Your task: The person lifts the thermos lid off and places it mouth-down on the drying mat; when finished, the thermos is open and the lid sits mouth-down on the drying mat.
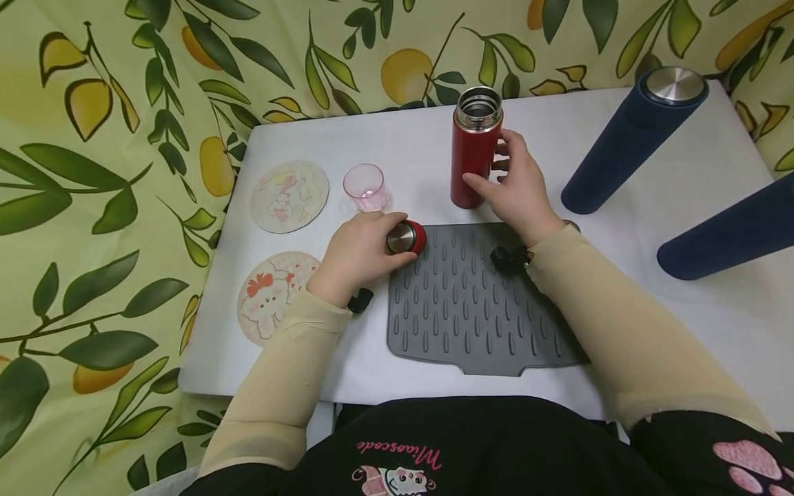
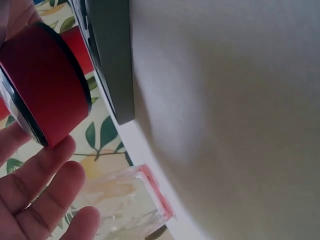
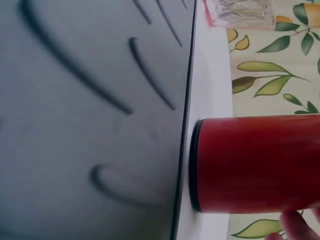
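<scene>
A red thermos bottle (image 1: 474, 148) stands upright without its lid, its steel neck bare, just behind the grey mat (image 1: 465, 303). My right hand (image 1: 524, 189) grips it from the right side, thumb in front and fingers behind. In the right wrist view, fingertips (image 3: 297, 227) show below the red body (image 3: 255, 165). With thumb and fingers, my left hand (image 1: 360, 251) holds the red lid (image 2: 47, 82) with its steel top at the mat's back left corner. Whether the lid touches the mat I cannot tell. A pink-rimmed clear glass (image 1: 366, 187) stands just behind the left hand.
Two round coasters with cartoon prints lie at the left, one farther back (image 1: 289, 196) and one nearer (image 1: 273, 296), partly under my left forearm. On the right stand two tall navy bottles, one with a steel-topped lid (image 1: 633, 141), the other (image 1: 732, 227) cut by the frame edge.
</scene>
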Available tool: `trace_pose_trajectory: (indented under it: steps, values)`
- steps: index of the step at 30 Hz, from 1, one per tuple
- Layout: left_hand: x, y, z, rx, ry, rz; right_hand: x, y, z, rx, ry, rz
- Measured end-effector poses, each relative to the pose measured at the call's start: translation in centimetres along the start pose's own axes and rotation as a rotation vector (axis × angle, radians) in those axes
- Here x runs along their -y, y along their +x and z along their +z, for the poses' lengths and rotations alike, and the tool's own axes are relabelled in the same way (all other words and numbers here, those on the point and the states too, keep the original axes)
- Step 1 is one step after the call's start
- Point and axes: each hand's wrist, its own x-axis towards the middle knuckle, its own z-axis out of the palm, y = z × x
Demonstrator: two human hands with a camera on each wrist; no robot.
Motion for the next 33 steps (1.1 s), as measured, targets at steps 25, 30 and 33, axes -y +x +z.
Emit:
trace_pose_trajectory:
  steps: [25,30,33]
  values:
    - [-1.1,1.2,0.3,0.117,0.094,0.017,-5.5,-8.1,-7.0,-0.775,0.408,-0.018]
    - [-1.2,1.3,0.4,0.126,0.079,0.020,-5.7,-7.5,-8.4,-0.636,0.341,0.155]
    - [-1.3,1.4,0.4,0.132,0.067,0.027,-6.0,-6.8,-9.1,-0.553,0.348,0.204]
